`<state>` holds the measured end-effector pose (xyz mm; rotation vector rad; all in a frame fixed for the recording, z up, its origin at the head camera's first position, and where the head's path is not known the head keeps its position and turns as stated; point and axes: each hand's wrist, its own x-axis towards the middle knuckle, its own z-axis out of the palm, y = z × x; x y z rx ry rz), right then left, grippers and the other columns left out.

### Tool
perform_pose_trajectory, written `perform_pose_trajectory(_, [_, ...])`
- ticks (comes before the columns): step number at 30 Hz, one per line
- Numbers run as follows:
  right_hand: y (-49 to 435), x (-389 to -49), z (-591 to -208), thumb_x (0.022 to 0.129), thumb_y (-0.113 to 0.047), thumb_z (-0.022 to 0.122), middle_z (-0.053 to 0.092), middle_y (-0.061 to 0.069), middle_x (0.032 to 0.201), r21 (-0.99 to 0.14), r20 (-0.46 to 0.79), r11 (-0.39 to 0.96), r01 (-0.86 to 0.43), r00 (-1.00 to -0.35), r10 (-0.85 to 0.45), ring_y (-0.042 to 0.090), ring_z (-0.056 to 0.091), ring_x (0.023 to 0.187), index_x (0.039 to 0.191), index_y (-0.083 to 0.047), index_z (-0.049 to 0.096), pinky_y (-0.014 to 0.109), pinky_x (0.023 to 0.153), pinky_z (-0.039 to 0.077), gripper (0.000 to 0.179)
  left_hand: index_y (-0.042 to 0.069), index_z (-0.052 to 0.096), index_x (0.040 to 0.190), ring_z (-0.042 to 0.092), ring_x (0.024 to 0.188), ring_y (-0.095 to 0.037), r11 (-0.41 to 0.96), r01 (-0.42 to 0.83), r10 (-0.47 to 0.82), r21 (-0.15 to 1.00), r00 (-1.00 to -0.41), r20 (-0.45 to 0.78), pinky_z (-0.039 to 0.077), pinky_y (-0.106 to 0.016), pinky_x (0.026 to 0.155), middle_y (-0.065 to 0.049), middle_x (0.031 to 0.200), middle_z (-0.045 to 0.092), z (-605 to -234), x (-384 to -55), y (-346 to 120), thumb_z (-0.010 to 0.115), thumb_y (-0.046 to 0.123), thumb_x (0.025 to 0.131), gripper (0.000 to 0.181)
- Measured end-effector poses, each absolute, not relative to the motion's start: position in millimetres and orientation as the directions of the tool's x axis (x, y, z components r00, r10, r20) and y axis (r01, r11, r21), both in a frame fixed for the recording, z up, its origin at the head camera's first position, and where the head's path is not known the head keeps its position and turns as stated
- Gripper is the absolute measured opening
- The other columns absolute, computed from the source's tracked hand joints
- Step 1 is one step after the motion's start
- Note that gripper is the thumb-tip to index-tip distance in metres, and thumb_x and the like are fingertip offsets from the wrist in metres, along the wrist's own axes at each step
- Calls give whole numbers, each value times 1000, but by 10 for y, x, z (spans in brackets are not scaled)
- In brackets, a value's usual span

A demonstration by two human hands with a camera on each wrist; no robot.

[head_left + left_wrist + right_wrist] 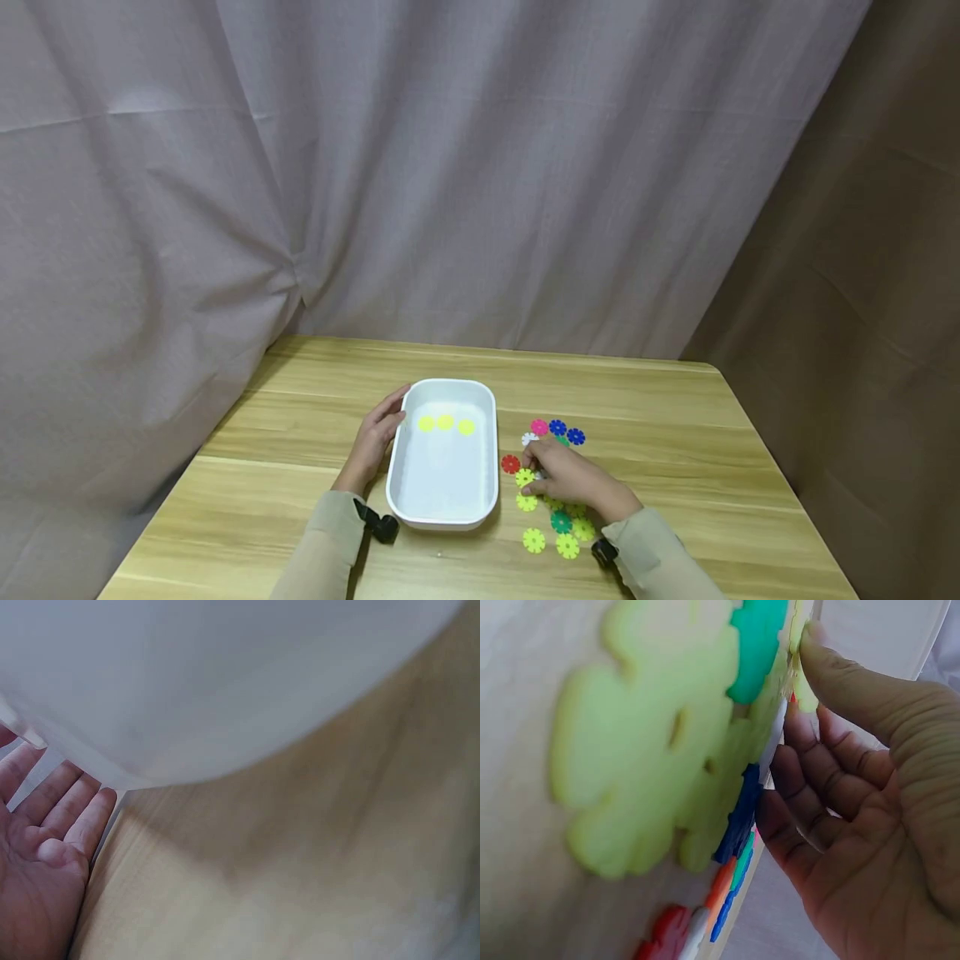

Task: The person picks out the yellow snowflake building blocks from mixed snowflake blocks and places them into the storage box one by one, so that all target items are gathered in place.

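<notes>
My left hand (pixel 372 442) rests against the left wall of a white rectangular tray (pixel 442 523). In the left wrist view its fingers (pixel 91 821) are loosely extended, tips by the tray's outer side. Three yellow snowflake discs (pixel 446 422) lie inside, toward the far end. To the tray's right, my right hand (pixel 570 477) reaches into a spread of notched plastic snowflake discs. Its thumb and index finger pinch a yellow snowflake disc (pixel 525 477) at opposite edges; the remaining fingers curl in the right wrist view. Part of the spread is hidden under this hand.
Around the right hand lie a red disc (pixel 511 464), a pink disc (pixel 539 427), two blue discs (pixel 557 427), a white disc (pixel 529 438), a green disc (pixel 561 522) and several more yellow discs (pixel 567 546). A grey curtain (pixel 480 208) hangs behind the wooden table (pixel 645 567).
</notes>
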<state>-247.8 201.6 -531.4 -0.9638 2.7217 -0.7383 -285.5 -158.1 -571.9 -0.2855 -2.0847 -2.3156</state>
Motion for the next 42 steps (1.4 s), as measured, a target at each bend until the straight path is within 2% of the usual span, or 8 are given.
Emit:
perform_pose_trajectory(4, [2040, -2482, -5322, 88, -19, 80, 58, -2, 89, -559, 4, 639, -528, -773, -634, 15, 54, 82, 98, -11, 61, 25, 70, 50, 22, 12, 49, 149, 45, 139, -34, -119, 132, 109, 984, -983, 145, 39, -47, 113, -15, 151, 48, -5730, -2859, -1576, 51, 12, 101, 49])
perform_pose_trajectory(11, [2124, -2532, -5306, 92, -15, 74, 62, -9, 85, -645, 18, 580, -498, -769, -640, 6, 57, 79, 100, -14, 65, 24, 69, 53, 13, 12, 50, 149, 48, 136, -34, -115, 132, 95, 985, -985, 143, 41, -45, 111, -15, 149, 50, -5729, -2866, -1564, 51, 11, 100, 49])
perform_pose_trajectory(18, [2098, -2696, -5142, 93, -16, 73, 65, -6, 90, -730, 41, 516, -449, -782, -622, 11, 62, 84, 101, -14, 65, 26, 73, 55, 11, 11, 50, 149, 48, 136, -35, -99, 126, 95, 987, -986, 135, 43, -41, 109, -16, 150, 49, -5716, -2867, -1569, 51, 11, 99, 50])
perform_pose_trajectory(21, [2032, -2792, -5048, 94, -16, 73, 66, -5, 90, -745, 58, 500, -441, -790, -610, 12, 63, 82, 101, -15, 66, 27, 70, 56, 10, 13, 50, 149, 48, 136, -35, -106, 115, 101, 988, -987, 126, 43, -41, 109, -16, 150, 49, -5715, -2871, -1571, 52, 12, 99, 50])
perform_pose_trajectory(25, [1866, -2897, -4931, 93, -14, 73, 68, -3, 90, -764, 73, 473, -439, -788, -612, 14, 64, 81, 101, -14, 68, 28, 69, 56, 10, 12, 50, 149, 49, 135, -36, -114, 111, 115, 987, -986, 124, 45, -41, 107, -17, 151, 48, -5724, -2882, -1582, 52, 11, 100, 49])
perform_pose_trajectory(32, [1420, -3043, -4826, 94, -14, 72, 69, -2, 92, -798, 58, 415, -438, -740, -670, 16, 67, 85, 106, -8, 68, 30, 72, 58, 14, 13, 50, 149, 50, 134, -34, -83, 110, 100, 990, -988, 118, 49, -29, 101, -16, 149, 49, -5690, -2864, -1610, 52, 12, 100, 49])
perform_pose_trajectory(37, [1073, -3166, -4802, 94, -12, 71, 70, -1, 88, -802, 28, 417, -429, -724, -690, 20, 69, 78, 104, -6, 68, 31, 65, 58, 12, 12, 48, 150, 49, 134, -35, -86, 119, 102, 989, -987, 128, 50, -26, 100, -18, 150, 49, -5654, -2860, -1635, 50, 10, 100, 50])
perform_pose_trajectory(42, [763, -3235, -4836, 93, -8, 72, 70, 2, 85, -817, -31, 421, -395, -698, -715, 20, 68, 76, 102, -6, 69, 35, 67, 59, 10, 8, 46, 151, 46, 136, -36, -95, 126, 111, 988, -984, 136, 49, -28, 101, -20, 152, 45, -5645, -2813, -1679, 49, 8, 100, 51])
